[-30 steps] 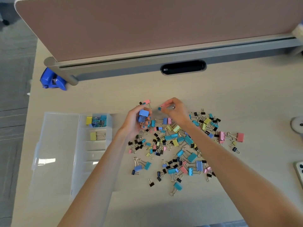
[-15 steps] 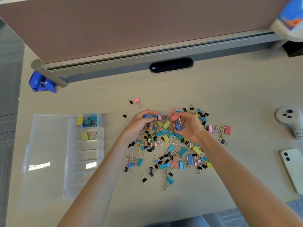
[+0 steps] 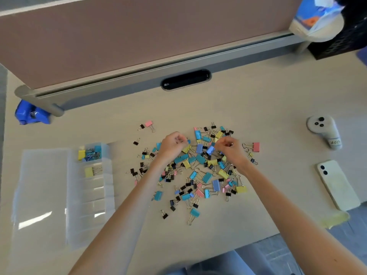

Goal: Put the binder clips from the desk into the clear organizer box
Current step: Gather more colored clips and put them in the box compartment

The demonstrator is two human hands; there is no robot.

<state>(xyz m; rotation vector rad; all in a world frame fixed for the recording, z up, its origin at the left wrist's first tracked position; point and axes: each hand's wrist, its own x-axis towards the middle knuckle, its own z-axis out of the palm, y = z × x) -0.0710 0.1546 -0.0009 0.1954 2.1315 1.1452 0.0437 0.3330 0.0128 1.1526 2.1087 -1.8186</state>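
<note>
Here, on the pale bench (image 3: 268, 108), the clear organizer box (image 3: 108, 195) lies at the left, lid opened flat, with its long axis running near to far. The loose binder clips (image 3: 198, 175) are scattered to its right, pointing every way. Both forearms reach forward over the heap, palms down, fingers curled. The left hand (image 3: 171, 145) pinches a small blue clip (image 3: 188, 141); the right hand (image 3: 230, 148) grips a periwinkle clip (image 3: 210, 150). In the box's second compartment, one yellow clip (image 3: 88, 172) points its wire handles right.
</note>
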